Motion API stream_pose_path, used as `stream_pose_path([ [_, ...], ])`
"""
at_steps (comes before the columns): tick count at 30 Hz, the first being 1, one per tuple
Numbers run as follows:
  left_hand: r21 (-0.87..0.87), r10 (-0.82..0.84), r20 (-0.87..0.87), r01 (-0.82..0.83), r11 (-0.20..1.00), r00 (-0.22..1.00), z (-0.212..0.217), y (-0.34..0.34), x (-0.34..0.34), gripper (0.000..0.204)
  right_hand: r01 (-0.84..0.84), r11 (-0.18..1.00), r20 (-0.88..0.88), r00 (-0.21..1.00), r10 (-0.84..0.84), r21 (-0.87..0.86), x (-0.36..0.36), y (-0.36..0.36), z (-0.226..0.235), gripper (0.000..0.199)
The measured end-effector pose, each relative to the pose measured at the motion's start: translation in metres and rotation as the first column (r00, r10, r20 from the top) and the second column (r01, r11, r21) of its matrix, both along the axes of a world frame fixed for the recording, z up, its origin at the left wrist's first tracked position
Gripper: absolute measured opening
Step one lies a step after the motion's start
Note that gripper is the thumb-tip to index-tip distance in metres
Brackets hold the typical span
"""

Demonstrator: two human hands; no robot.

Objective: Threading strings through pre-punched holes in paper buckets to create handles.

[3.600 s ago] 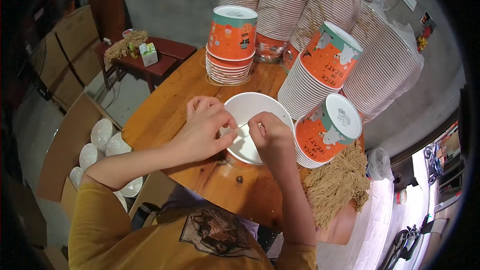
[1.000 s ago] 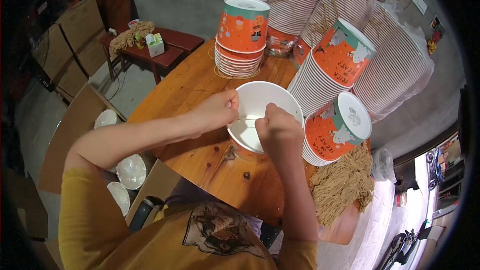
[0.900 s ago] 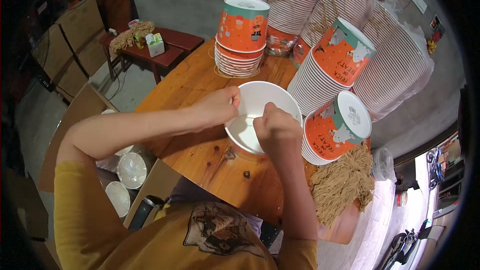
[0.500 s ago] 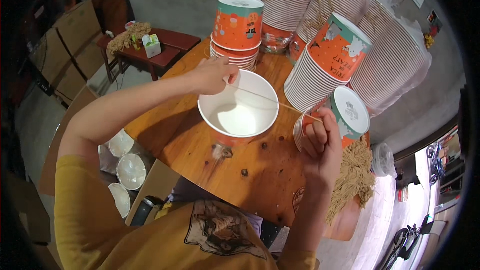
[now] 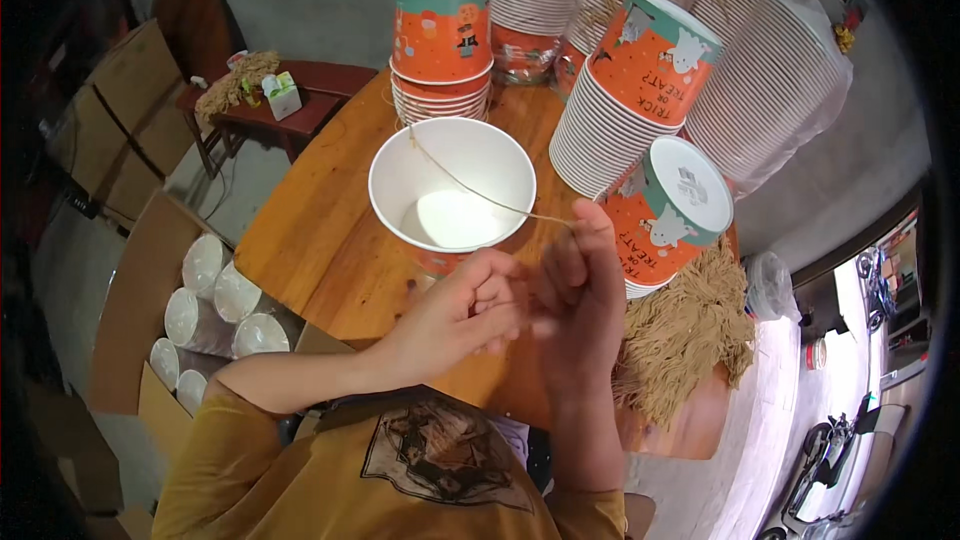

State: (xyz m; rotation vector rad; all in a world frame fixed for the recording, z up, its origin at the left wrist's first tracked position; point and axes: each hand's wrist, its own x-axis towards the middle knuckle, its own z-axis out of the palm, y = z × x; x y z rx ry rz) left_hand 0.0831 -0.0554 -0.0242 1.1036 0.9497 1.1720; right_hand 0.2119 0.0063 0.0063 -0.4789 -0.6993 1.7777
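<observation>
Wooden table point(image 5: 320, 230), grey wall point(image 5: 320, 0), red bench point(image 5: 335, 86), open tub point(image 5: 490, 160)

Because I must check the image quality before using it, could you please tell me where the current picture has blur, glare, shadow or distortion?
Head view: the right hand looks partly blurred; head view: glare washes out the floor at lower right; head view: shadow lies inside the white bucket, beside a bright patch on its bottom; head view: fisheye distortion tilts things near the right rim, and the corners are black.

curled left hand point(image 5: 462, 312) beside right hand point(image 5: 583, 290)
</observation>
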Motion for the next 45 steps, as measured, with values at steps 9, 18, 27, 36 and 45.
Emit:
stream_pose_path([
  [9,-0.017,-0.003,-0.227,-0.001,1.000,0.974,-0.033,-0.006,-0.012,0.011,0.113,0.994,0.162,0.981,-0.109,-0.013,0.035,0.031,-0.054,0.019],
  [18,0.228,0.117,-0.593,0.027,0.973,0.796,-0.012,0.001,-0.011,0.010,-0.086,0.687,0.553,0.670,-0.496,0.721,0.038,-0.007,-0.053,0.031],
  [27,0.165,0.051,-0.635,0.071,0.984,0.771,0.002,0.009,-0.015,0.016,-0.261,0.697,0.685,0.582,-0.438,0.668,0.029,-0.011,-0.061,0.015],
  [36,0.281,0.206,-0.571,-0.047,0.959,0.795,0.016,0.012,-0.023,0.021,0.004,0.867,0.676,0.624,-0.392,0.499,0.024,-0.005,-0.063,0.004],
  [45,0.495,0.315,-0.657,0.077,0.866,0.685,0.004,0.011,-0.011,0.043,-0.213,0.965,0.354,0.924,0.147,0.154,0.021,-0.001,-0.062,0.043],
])
